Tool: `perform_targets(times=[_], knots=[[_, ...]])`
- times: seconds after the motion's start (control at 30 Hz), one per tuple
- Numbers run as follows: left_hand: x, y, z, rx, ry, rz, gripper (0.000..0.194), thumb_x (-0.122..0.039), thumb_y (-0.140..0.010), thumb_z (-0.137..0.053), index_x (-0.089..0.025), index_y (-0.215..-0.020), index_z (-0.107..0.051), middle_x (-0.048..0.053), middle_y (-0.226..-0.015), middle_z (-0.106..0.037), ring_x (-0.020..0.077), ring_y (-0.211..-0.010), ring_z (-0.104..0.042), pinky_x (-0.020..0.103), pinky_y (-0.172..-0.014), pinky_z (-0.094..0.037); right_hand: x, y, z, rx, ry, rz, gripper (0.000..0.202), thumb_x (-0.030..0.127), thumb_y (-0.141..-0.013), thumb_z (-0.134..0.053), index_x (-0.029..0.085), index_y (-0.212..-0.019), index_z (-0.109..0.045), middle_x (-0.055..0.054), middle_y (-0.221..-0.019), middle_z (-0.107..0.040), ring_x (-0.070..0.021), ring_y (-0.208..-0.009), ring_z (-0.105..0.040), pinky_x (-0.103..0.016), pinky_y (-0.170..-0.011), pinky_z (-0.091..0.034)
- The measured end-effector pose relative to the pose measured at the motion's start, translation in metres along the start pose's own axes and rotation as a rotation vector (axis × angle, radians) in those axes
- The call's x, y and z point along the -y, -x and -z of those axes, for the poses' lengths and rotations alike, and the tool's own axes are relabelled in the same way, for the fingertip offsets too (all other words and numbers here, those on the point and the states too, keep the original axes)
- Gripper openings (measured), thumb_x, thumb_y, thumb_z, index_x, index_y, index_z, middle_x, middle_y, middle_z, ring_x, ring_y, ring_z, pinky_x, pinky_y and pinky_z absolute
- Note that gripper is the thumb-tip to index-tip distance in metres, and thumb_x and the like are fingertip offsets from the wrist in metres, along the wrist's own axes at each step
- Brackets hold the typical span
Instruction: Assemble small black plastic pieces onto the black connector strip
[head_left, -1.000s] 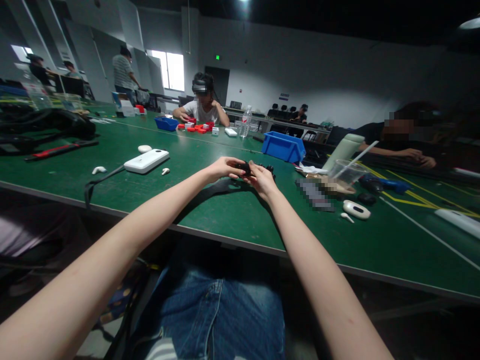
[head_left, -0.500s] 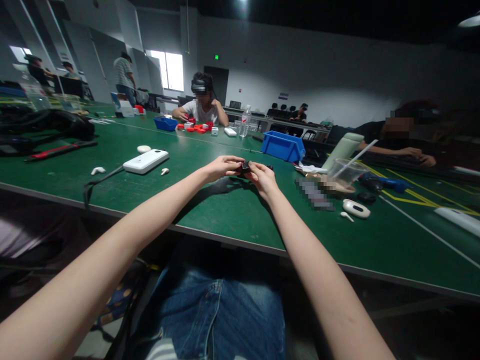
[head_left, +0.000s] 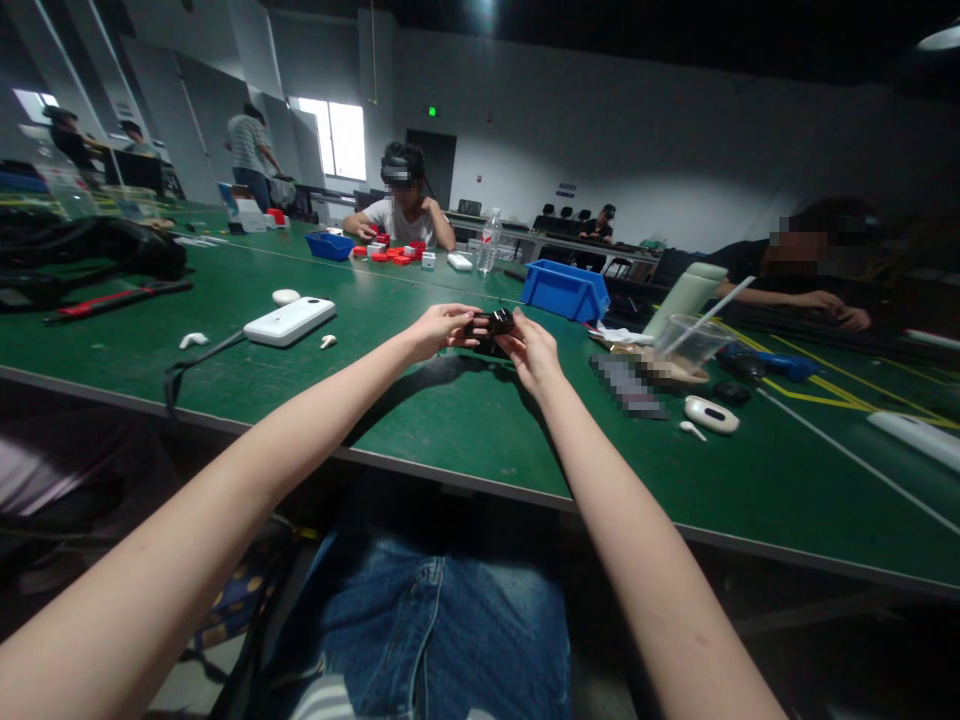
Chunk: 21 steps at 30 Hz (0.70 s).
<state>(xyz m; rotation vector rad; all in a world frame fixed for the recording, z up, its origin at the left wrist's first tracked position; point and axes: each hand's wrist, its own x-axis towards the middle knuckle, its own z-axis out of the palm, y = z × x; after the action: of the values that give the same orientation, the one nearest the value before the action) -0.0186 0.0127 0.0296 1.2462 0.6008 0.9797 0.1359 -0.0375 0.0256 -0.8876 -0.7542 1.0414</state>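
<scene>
Black object (head_left: 501, 321), small and shiny on its upper side, sits between my two hands, and much of it is covered by my fingers. I can't make out its full outline, nor whether it is one piece or several: more dark shape shows lower down, behind my fingers, and merges with shadow. My left hand (head_left: 442, 331) has its fingers stretched forward and slightly bent, thumb above, the tips closed up against the object's left end. My right hand (head_left: 535, 352) is curled more tightly, thumb and fingers pinching the other end; its palm side is turned away from me.

What I hold is just beyond my fingertips, over the green table (head_left: 420, 420), with a shadow below; whether any of it touches the surface, I can't tell. My blue jeans (head_left: 427, 630) are cut off by the lower edge of my view, and so are both forearms. Over on the right, a flat thing (head_left: 628, 386) is pixelated past recognition, and a person (head_left: 814, 250) beside it is mostly lost in the dark.

Half a second ago the object showed a dull face between my fingertips; now glints run along its top, and the dark bits that poked out past my right hand no longer show.
</scene>
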Motion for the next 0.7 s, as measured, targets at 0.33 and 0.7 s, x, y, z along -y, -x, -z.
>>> perform_targets(times=[0.33, 0.7], knots=[[0.004, -0.003, 0.000, -0.053, -0.041, -0.166, 0.024, -0.025, -0.083, -0.061, -0.014, -0.104, -0.061, 0.009, -0.107, -0.067, 0.0132, -0.080, -0.066, 0.033, -0.080, -0.054, -0.004, 0.002, -0.001, 0.048, -0.036, -0.019, 0.024, 0.030, -0.068, -0.076, 0.016, -0.070, -0.057, 0.002, -0.065, -0.067, -0.0081, -0.059, -0.063, -0.021, -0.064, -0.056], [0.016, -0.002, -0.004, 0.096, -0.214, -0.281, 0.056, -0.018, -0.054, -0.082, -0.010, -0.106, -0.060, 0.010, -0.091, -0.069, 0.0186, -0.085, -0.065, 0.039, -0.084, -0.051, -0.011, 0.003, -0.003, 0.036, 0.040, -0.034, 0.034, 0.034, -0.064, -0.079, 0.016, -0.064, -0.050, 0.005, -0.052, -0.057, -0.0064, -0.050, -0.059, -0.023, -0.063, -0.057]])
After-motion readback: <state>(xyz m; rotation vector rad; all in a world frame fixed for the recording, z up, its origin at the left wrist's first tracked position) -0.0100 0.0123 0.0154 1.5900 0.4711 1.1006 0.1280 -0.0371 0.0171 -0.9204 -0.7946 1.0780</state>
